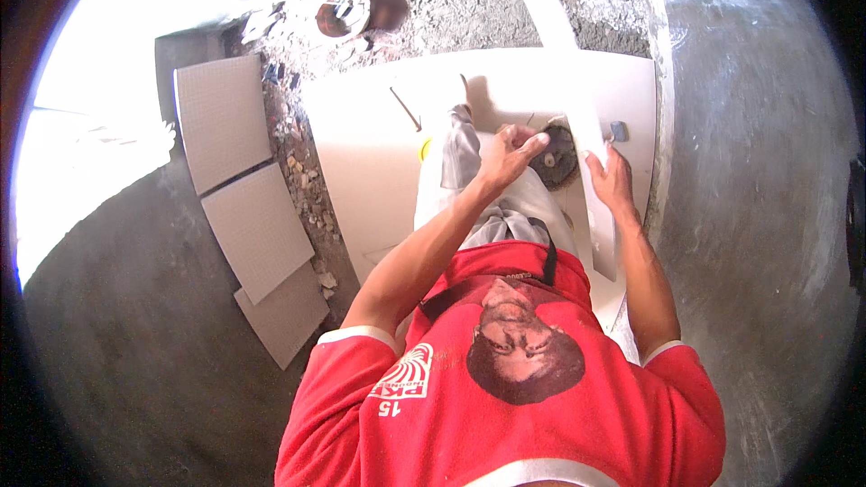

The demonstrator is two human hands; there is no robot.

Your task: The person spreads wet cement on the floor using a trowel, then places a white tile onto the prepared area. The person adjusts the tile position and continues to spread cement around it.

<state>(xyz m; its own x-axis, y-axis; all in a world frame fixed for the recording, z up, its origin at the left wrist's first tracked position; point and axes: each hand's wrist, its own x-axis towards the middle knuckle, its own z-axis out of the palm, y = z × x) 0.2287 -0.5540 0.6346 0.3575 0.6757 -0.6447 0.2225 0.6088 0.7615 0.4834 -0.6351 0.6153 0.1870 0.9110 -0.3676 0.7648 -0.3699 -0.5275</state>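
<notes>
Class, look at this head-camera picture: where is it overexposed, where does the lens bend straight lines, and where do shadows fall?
Head view: the upper left is blown out to white by daylight; the wall edge at right bows with the fisheye rim and the corners go black; the left hand and right hand throw soft shadows on the pale tile; the grinder is dim.

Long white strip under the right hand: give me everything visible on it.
The white strip is a long, narrow, flat piece, plain white and looking like cut tile. It runs from the rubble at the top, across the large white tile, down to beside the person's right thigh. It appears to stand tilted rather than lie flat, though that is uncertain. The right hand grips its right edge about midway. A round dark disc tool sits against its left edge, with the left hand on that tool.
</notes>
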